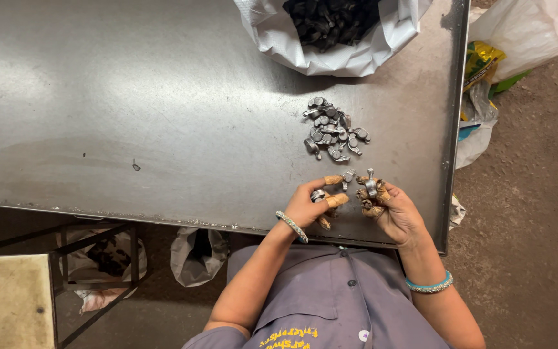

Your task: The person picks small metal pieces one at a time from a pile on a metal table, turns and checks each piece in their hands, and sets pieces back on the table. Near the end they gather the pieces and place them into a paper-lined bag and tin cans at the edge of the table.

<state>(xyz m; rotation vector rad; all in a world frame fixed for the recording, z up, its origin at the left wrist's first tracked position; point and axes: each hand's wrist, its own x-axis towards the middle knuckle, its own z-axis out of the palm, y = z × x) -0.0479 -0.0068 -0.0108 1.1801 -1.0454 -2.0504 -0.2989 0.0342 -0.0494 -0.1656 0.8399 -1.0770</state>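
We work at a steel table (pixel 130 116), bare grey sheet across most of the view; at its far edge a white sack (pixel 356 55) lies open, showing dark parts inside; nearer us, right of centre, sits a loose pile of small metal parts (pixel 332 132) — silvery, each with a round eye and a short arm, touching and overlapping.

Just below the pile, at the near edge, both hands carry tan wraps on the fingertips. The left hand (pixel 310 205) is curled, thumb and wrapped fingers pinched closed on one small grey part (pixel 318 194); the right hand (pixel 392 210) is likewise closed, fingertips clamped round a second part (pixel 371 187) held upright, stem pointing away from us; a third piece (pixel 349 175) lies on the table between hands and pile.

Judgement on technique: keep each part gripped at the wrapped pads — not bare skin; turn it slowly so every face shows; hold the hands low over the sheet so a slip falls short.
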